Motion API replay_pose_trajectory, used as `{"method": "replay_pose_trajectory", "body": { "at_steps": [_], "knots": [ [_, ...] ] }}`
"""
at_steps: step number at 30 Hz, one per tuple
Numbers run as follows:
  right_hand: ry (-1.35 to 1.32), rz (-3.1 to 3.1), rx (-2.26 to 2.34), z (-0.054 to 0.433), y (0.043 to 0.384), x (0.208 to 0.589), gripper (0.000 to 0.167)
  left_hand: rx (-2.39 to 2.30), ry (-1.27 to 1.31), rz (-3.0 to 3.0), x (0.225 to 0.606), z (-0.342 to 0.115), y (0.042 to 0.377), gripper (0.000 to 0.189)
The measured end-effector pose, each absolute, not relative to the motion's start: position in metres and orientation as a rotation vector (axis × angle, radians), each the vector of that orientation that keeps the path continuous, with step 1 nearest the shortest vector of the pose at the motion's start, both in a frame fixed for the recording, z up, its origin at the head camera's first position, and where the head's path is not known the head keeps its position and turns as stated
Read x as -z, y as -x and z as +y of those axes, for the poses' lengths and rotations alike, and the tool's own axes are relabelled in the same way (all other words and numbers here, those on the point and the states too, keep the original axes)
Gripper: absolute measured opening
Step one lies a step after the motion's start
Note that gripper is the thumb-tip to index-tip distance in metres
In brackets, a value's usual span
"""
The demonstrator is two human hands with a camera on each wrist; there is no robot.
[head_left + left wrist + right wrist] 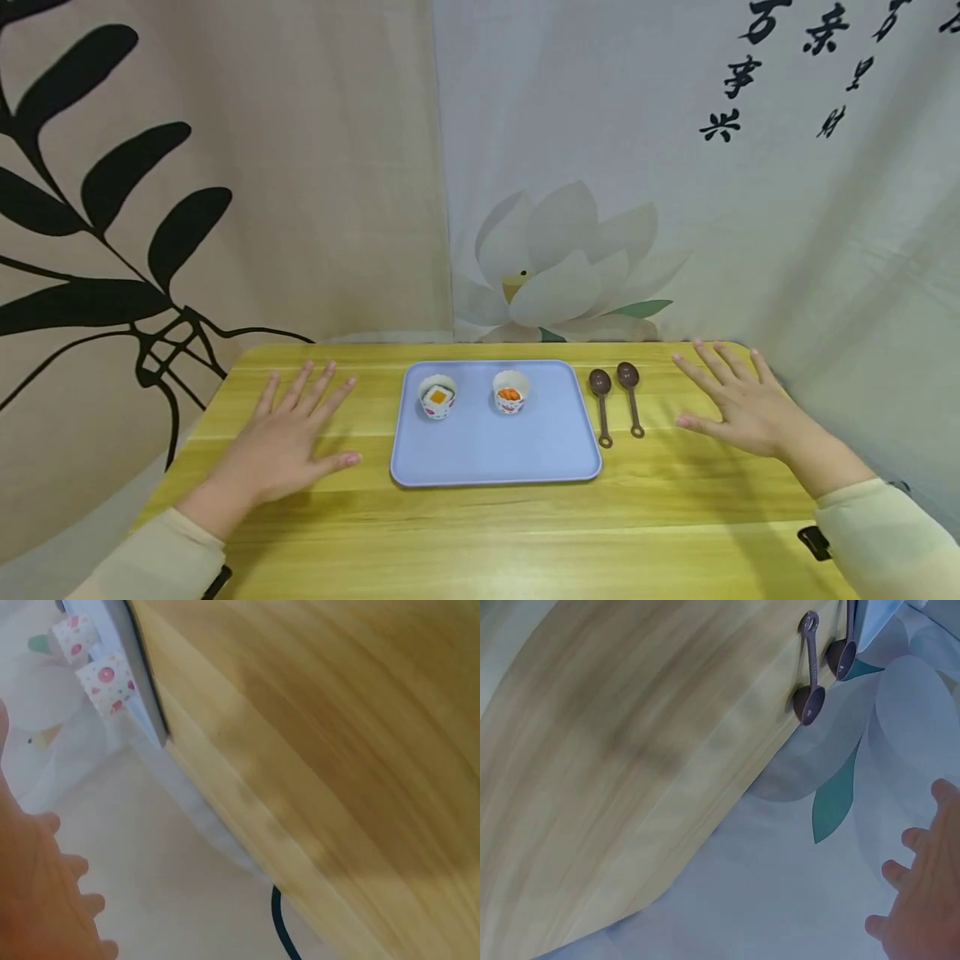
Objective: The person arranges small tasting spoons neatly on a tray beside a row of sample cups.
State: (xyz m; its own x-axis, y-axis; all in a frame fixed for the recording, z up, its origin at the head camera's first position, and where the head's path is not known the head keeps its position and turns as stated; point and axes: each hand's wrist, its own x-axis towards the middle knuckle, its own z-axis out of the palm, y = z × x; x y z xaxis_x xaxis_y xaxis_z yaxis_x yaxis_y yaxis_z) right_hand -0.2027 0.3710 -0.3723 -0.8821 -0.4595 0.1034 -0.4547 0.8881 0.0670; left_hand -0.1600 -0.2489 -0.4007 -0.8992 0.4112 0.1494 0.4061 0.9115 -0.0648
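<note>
My left hand [273,446] is spread over the table's left side, fingers straight and holding nothing. To its right lies a pale blue tray [480,454]. Two small patterned paper cups stand on it: the left cup [437,407] has an orange and white piece inside, and the right cup [511,404] has orange bits. Two brown measuring spoons, a nearer spoon [602,408] and a farther spoon [632,400], lie right of the tray, bowls away from me. Beyond them my right hand [750,408] is spread with straight fingers, nothing in it. Both cups also show in the left wrist view [106,682].
The wooden table [480,542] has rounded back corners. Behind it hangs a light curtain [337,167] printed with dark leaves, a lotus and black characters, right at the back edge. Long cream sleeves [885,533] cover both forearms, with a black strap piece beneath each.
</note>
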Motion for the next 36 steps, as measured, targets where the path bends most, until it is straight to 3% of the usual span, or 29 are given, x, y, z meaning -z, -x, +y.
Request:
{"method": "replay_pose_trajectory", "body": {
  "at_steps": [36],
  "knots": [
    [-0.77,-2.971,-0.178,0.324,0.192,0.398,0.085,0.129,0.592,-2.972,0.419,-0.211,0.158,0.093]
  ]
}}
